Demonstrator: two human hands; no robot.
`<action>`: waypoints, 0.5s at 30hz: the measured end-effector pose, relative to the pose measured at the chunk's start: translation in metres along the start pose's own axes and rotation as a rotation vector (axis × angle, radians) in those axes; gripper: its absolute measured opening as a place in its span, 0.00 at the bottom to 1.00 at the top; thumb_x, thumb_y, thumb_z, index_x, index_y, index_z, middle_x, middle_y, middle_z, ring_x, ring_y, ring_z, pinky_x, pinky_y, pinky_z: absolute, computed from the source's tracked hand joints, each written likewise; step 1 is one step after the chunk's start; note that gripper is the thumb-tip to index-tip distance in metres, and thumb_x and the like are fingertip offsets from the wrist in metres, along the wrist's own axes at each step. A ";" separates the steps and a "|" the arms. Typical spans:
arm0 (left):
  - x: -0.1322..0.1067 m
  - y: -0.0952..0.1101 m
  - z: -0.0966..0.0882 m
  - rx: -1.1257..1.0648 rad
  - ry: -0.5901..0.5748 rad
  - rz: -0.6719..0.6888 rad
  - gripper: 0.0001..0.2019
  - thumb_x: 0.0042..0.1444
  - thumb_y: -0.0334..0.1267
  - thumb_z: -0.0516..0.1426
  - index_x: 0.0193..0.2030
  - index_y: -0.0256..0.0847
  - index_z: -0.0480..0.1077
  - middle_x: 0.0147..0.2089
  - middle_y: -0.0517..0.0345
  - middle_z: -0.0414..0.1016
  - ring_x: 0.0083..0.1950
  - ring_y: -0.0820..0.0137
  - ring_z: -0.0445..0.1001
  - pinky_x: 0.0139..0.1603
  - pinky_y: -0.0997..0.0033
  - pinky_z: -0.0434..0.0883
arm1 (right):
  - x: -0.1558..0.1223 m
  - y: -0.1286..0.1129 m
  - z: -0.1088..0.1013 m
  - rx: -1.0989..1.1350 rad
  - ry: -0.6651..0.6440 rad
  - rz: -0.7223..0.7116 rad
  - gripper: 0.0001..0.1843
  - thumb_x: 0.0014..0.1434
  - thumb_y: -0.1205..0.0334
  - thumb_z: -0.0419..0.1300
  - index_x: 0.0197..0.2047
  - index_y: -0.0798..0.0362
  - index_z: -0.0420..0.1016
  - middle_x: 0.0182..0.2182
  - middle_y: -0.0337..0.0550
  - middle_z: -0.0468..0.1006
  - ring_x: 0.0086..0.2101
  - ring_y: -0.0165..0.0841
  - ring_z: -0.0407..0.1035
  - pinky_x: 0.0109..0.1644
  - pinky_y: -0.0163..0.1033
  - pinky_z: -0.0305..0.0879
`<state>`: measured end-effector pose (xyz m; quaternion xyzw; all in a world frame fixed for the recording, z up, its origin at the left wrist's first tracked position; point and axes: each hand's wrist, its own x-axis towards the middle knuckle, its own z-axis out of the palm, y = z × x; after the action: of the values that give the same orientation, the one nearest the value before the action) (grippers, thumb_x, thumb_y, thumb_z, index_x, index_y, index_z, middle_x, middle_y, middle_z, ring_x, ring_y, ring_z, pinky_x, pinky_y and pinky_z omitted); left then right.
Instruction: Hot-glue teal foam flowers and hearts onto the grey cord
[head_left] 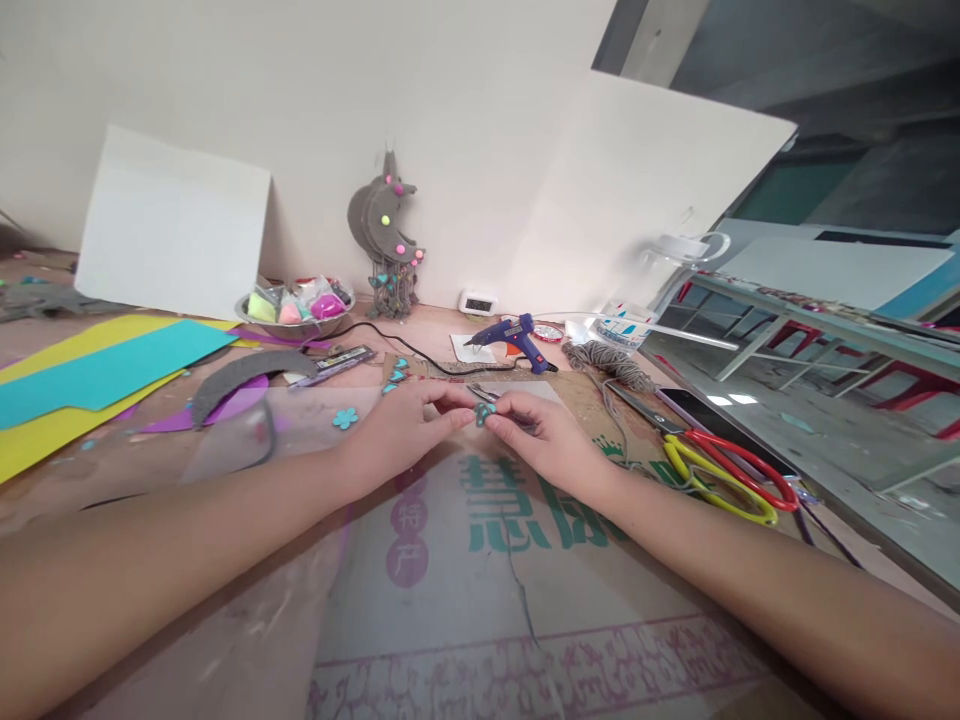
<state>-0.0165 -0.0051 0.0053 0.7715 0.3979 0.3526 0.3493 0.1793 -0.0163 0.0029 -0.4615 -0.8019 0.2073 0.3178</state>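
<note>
Over the cardboard sheet (450, 610), my left hand (405, 430) and my right hand (551, 440) meet at their fingertips. Between them they pinch a small teal-and-grey piece (482, 414), perhaps a flower; its exact shape is too small to tell. A thin metallic tool (481, 394) shows just behind the fingers, and I cannot tell whether the right hand grips it. To the left of my left hand lies a flat teal flower (345, 419). Several small teal pieces (397, 374) sit beyond it. A loose grey thread (521, 590) runs down the cardboard.
Behind my hands lies a blue glue gun (517, 338) with a black cord. Grey yarn (611, 364), large scissors (731, 475) and a phone (720, 425) are at right. Left are a bowl of colored clay (296, 308) and colored sheets (112, 370). A grey moon ornament (386, 225) stands against the wall.
</note>
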 end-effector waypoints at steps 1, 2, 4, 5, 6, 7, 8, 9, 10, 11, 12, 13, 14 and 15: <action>0.000 0.000 0.000 0.003 -0.005 0.000 0.12 0.54 0.44 0.52 0.36 0.42 0.73 0.37 0.60 0.77 0.35 0.70 0.71 0.37 0.72 0.67 | 0.000 0.000 0.000 -0.026 -0.001 -0.008 0.12 0.59 0.57 0.53 0.28 0.54 0.67 0.22 0.36 0.63 0.24 0.27 0.58 0.27 0.32 0.56; 0.000 0.000 0.000 0.007 -0.011 0.000 0.11 0.55 0.43 0.52 0.34 0.41 0.72 0.35 0.61 0.76 0.34 0.70 0.71 0.36 0.72 0.66 | 0.000 0.000 0.000 -0.046 0.001 -0.017 0.11 0.59 0.57 0.53 0.28 0.54 0.67 0.22 0.36 0.64 0.25 0.27 0.59 0.28 0.32 0.57; 0.000 -0.002 0.000 0.018 -0.020 0.003 0.11 0.56 0.43 0.51 0.31 0.41 0.71 0.31 0.62 0.74 0.32 0.72 0.70 0.34 0.73 0.65 | -0.001 0.000 0.001 -0.062 0.006 -0.033 0.11 0.59 0.57 0.53 0.28 0.53 0.67 0.23 0.36 0.64 0.26 0.28 0.59 0.29 0.32 0.57; 0.000 -0.003 0.001 0.025 -0.020 0.007 0.12 0.56 0.43 0.50 0.31 0.41 0.70 0.31 0.63 0.74 0.32 0.72 0.69 0.34 0.73 0.64 | -0.001 0.000 0.001 -0.062 0.005 -0.036 0.11 0.59 0.58 0.53 0.28 0.53 0.66 0.23 0.36 0.65 0.26 0.28 0.59 0.29 0.33 0.57; 0.000 -0.004 0.001 0.035 -0.017 0.011 0.12 0.56 0.44 0.50 0.31 0.41 0.69 0.31 0.63 0.73 0.32 0.72 0.69 0.33 0.73 0.64 | -0.001 0.000 0.001 -0.061 0.004 -0.034 0.11 0.59 0.58 0.53 0.28 0.53 0.66 0.23 0.36 0.65 0.26 0.28 0.59 0.29 0.33 0.57; 0.000 -0.005 0.001 0.047 -0.012 0.016 0.12 0.57 0.44 0.49 0.31 0.40 0.69 0.31 0.62 0.72 0.33 0.72 0.68 0.33 0.73 0.63 | -0.001 0.001 0.001 -0.059 0.003 -0.029 0.11 0.59 0.58 0.53 0.29 0.53 0.67 0.23 0.36 0.64 0.26 0.28 0.59 0.29 0.33 0.57; 0.001 -0.006 0.001 0.059 -0.004 0.017 0.12 0.57 0.44 0.49 0.32 0.40 0.68 0.31 0.62 0.72 0.33 0.72 0.68 0.33 0.73 0.63 | -0.001 0.000 0.001 -0.056 0.002 -0.022 0.11 0.59 0.57 0.53 0.29 0.53 0.67 0.23 0.36 0.64 0.26 0.28 0.59 0.30 0.33 0.57; 0.002 -0.008 0.001 0.070 0.007 0.012 0.12 0.58 0.44 0.48 0.33 0.40 0.67 0.31 0.62 0.71 0.33 0.71 0.68 0.33 0.73 0.63 | -0.001 0.000 0.001 -0.051 0.001 -0.014 0.11 0.59 0.57 0.53 0.29 0.53 0.67 0.23 0.36 0.64 0.26 0.28 0.59 0.30 0.33 0.57; 0.002 -0.008 0.001 0.077 0.020 0.004 0.12 0.58 0.44 0.47 0.33 0.40 0.67 0.32 0.61 0.71 0.34 0.71 0.68 0.34 0.72 0.62 | -0.001 0.000 0.001 -0.044 0.001 -0.005 0.11 0.59 0.57 0.53 0.29 0.53 0.66 0.23 0.36 0.64 0.25 0.28 0.59 0.29 0.33 0.57; 0.003 -0.009 0.002 0.078 0.032 -0.006 0.12 0.59 0.43 0.47 0.34 0.40 0.66 0.32 0.61 0.71 0.34 0.71 0.68 0.34 0.72 0.63 | -0.001 0.000 0.001 -0.037 0.001 0.002 0.11 0.59 0.57 0.52 0.28 0.53 0.66 0.23 0.36 0.64 0.25 0.28 0.59 0.29 0.33 0.57; 0.003 -0.010 0.002 0.075 0.042 -0.016 0.12 0.59 0.42 0.46 0.35 0.40 0.66 0.33 0.60 0.71 0.34 0.71 0.68 0.34 0.72 0.63 | -0.001 0.000 0.001 -0.031 -0.001 0.008 0.12 0.60 0.56 0.52 0.28 0.53 0.66 0.23 0.36 0.63 0.25 0.28 0.58 0.29 0.33 0.56; 0.003 -0.010 0.002 0.068 0.049 -0.022 0.12 0.59 0.42 0.46 0.36 0.40 0.66 0.34 0.60 0.71 0.35 0.71 0.68 0.35 0.72 0.63 | -0.001 -0.001 0.000 -0.027 -0.003 0.011 0.12 0.60 0.56 0.52 0.28 0.53 0.66 0.23 0.36 0.63 0.25 0.28 0.58 0.29 0.33 0.56; 0.004 -0.010 0.002 0.059 0.052 -0.021 0.12 0.60 0.41 0.45 0.38 0.40 0.67 0.35 0.60 0.72 0.35 0.71 0.69 0.35 0.72 0.63 | -0.001 0.000 0.000 -0.026 -0.005 0.010 0.12 0.60 0.56 0.52 0.28 0.53 0.66 0.23 0.36 0.63 0.26 0.28 0.59 0.29 0.33 0.56; 0.003 -0.010 0.002 0.052 0.046 -0.014 0.13 0.60 0.41 0.45 0.39 0.40 0.68 0.35 0.60 0.72 0.35 0.71 0.69 0.35 0.72 0.64 | -0.001 0.000 0.000 -0.026 -0.007 0.008 0.12 0.60 0.57 0.52 0.28 0.53 0.66 0.23 0.36 0.63 0.26 0.28 0.59 0.29 0.33 0.56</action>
<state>-0.0171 0.0016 -0.0024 0.7693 0.4201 0.3576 0.3224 0.1793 -0.0170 0.0026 -0.4682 -0.8036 0.1998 0.3084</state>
